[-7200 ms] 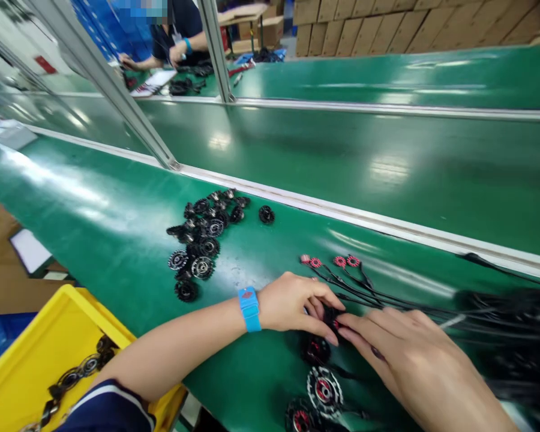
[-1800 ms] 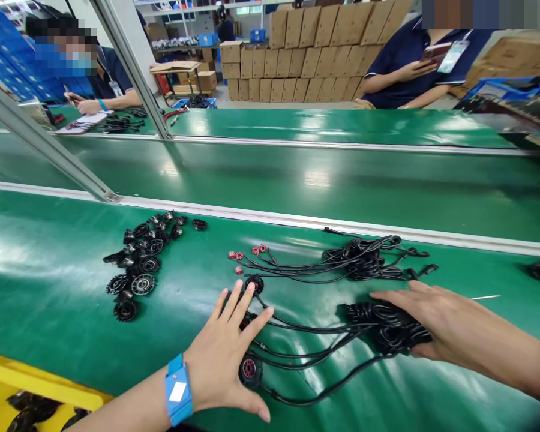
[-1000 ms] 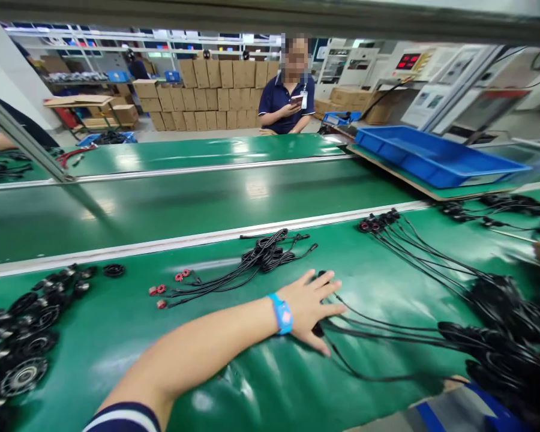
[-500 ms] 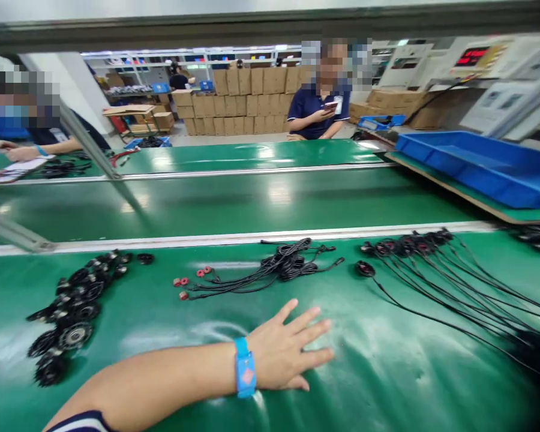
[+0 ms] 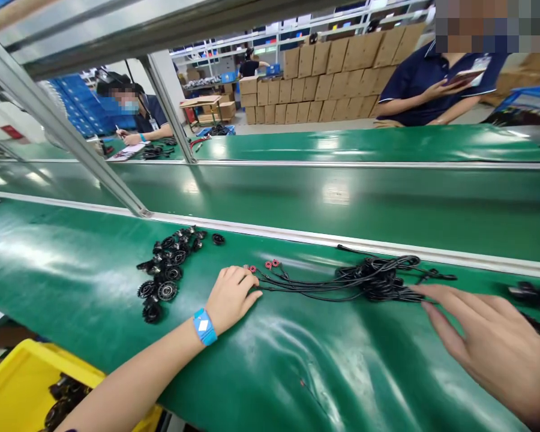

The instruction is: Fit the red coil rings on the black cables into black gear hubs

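Note:
A bundle of thin black cables (image 5: 380, 282) with red ring-shaped ends (image 5: 272, 264) lies across the green work surface in front of me. My left hand (image 5: 231, 300), wearing a blue wristband, is at the left end of the bundle. Its fingers curl down over a cable, hiding one end. At the right end is my right hand (image 5: 499, 342), its thumb and fingertips closed on a black cable. Left of my left hand sits a cluster of black toothed round parts (image 5: 166, 273), with a single part (image 5: 218, 239) apart from it.
A yellow bin (image 5: 22, 372) holding black parts stands at lower left. A metal post (image 5: 117, 174) rises at the bench's back rail. More black round parts (image 5: 531, 294) lie at far right. Across the bench, one person (image 5: 436, 90) holds a phone and another (image 5: 146, 117) writes.
My view has swung left, bringing the yellow bin into sight. My left hand has gone from spread over the surface to curled at the cable ends. My right hand has come to the bundle.

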